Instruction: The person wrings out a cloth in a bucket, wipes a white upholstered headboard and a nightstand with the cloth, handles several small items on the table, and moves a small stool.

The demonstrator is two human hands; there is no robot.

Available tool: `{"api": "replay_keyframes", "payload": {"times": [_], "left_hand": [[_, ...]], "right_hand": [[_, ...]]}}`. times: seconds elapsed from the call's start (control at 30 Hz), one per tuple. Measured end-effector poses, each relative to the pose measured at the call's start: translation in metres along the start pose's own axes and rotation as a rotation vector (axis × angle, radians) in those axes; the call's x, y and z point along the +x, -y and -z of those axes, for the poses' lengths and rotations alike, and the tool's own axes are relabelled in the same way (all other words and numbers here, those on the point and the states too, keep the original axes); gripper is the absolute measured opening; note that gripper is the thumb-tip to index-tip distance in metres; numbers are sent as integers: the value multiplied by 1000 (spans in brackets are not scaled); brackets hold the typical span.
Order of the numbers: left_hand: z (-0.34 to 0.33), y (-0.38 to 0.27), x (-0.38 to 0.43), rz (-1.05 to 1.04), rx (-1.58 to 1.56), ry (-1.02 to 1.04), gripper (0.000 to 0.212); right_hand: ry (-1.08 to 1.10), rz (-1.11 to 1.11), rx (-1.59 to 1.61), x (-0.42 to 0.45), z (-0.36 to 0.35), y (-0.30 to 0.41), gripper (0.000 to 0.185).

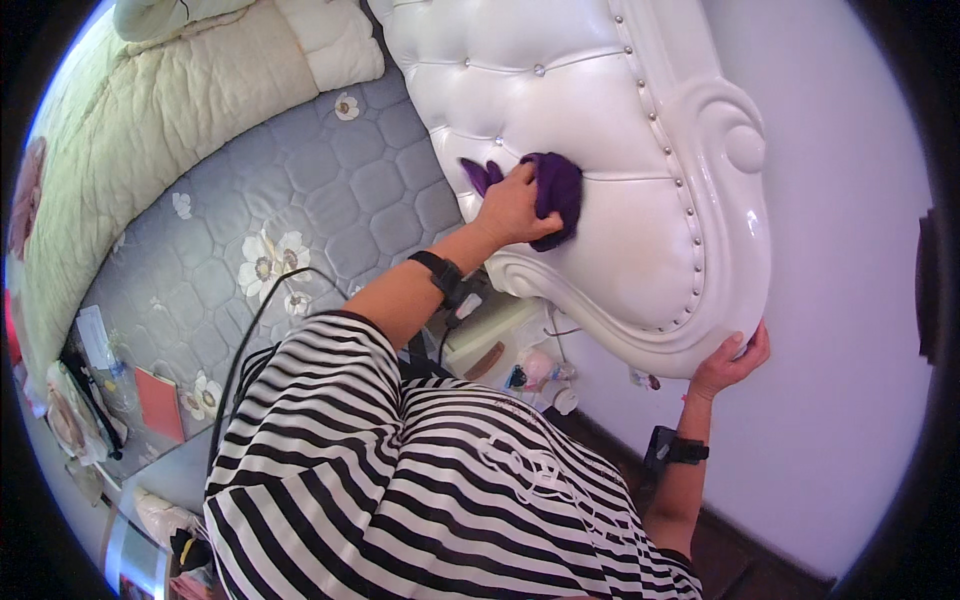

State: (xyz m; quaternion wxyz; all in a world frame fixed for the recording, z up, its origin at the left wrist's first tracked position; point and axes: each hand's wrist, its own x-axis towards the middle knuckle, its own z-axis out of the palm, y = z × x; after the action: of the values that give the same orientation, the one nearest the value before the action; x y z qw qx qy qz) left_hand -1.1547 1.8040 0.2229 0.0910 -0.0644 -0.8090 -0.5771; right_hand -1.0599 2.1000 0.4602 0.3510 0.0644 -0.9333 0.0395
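My left hand [517, 206] holds a bunched purple cloth [561, 199] against the tufted white upholstery of a headboard [630, 247]. A loose fold of the cloth sticks out past the fingers to the left. Crystal-like buttons sit in the tufts, and a row of metal studs runs along the glossy carved frame [731, 247]. At the frame's rounded lower corner, my right hand [731, 365] grips the edge, with the thumb on the near face and the fingers partly hidden around the outer side. A black strap with a small device is on each wrist.
A grey quilted mattress [352, 180] with white flowers lies left, under a rolled cream quilt [202, 97]. A pink notebook [159, 405] and a black cable [244, 352] rest there. Small items crowd a bedside cabinet [476, 341] below the headboard. A pale wall [832, 300] stands right.
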Motion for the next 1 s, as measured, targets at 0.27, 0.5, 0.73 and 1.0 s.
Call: {"api": "replay_keyframes", "payload": {"times": [0.27,0.5,0.73,1.0], "left_hand": [[18,48,-78,541,-220,395,47],[0,-25,-1,-18,-241,-48,70],[52,53,-33,475,-161,511,53],[140,30,82,285,-900,-104,31]], "right_hand": [[-46,28,-21,6,4,3,41],[-60,-23,21,2,3,12,41],[-39,26,4,5,4,15,39],[-35,30,-21,6,8,-1,40]]}}
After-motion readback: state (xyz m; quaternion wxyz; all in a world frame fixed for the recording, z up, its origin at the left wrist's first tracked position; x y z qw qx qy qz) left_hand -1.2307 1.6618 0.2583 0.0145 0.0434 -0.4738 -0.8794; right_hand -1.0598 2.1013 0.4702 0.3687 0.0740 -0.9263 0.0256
